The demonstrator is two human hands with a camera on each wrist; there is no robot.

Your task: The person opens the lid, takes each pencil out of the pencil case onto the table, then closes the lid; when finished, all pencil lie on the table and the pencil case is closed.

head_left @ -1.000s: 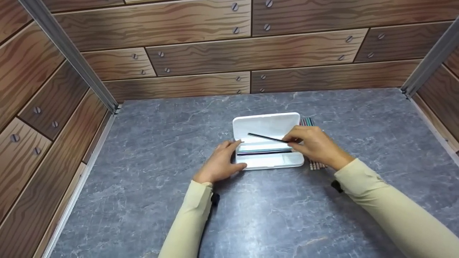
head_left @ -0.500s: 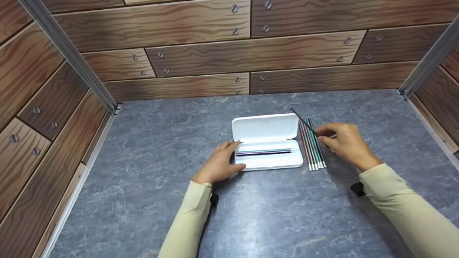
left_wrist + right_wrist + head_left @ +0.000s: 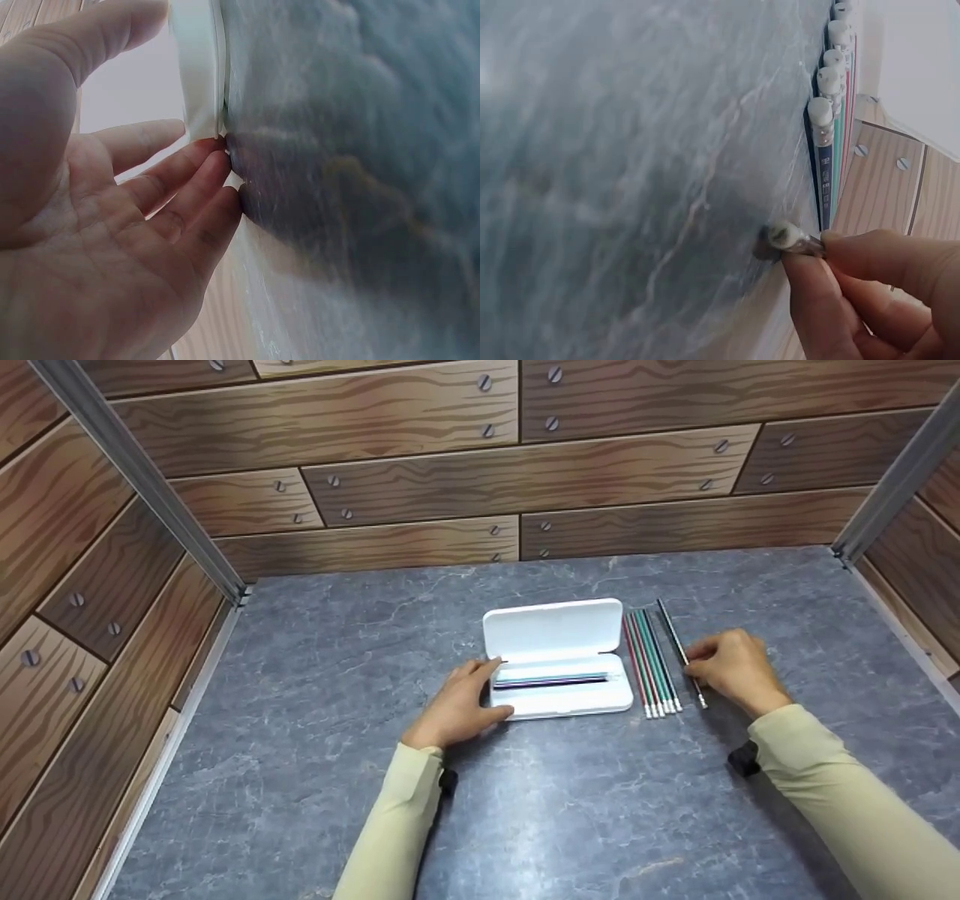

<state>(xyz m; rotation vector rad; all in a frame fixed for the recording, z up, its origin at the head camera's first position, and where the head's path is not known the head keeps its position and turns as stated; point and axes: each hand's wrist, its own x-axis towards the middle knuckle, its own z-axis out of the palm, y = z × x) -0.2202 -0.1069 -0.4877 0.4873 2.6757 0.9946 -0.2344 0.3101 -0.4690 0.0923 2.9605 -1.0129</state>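
While the left hand (image 3: 459, 701) steadied the open white case (image 3: 556, 660) with relaxed fingers against its left end, the right hand (image 3: 731, 667) pinched a dark pencil (image 3: 681, 652) near its eraser end, the pencil lying on the grey worktop (image 3: 375, 660) just right of a row of coloured pencils (image 3: 651, 664). More pencils lay inside the case. Thin, light and stiff, the pencil looked apt to roll on the smooth surface and likely best taken by a fingertip pinch along the shaft; its point seemed the fragile part
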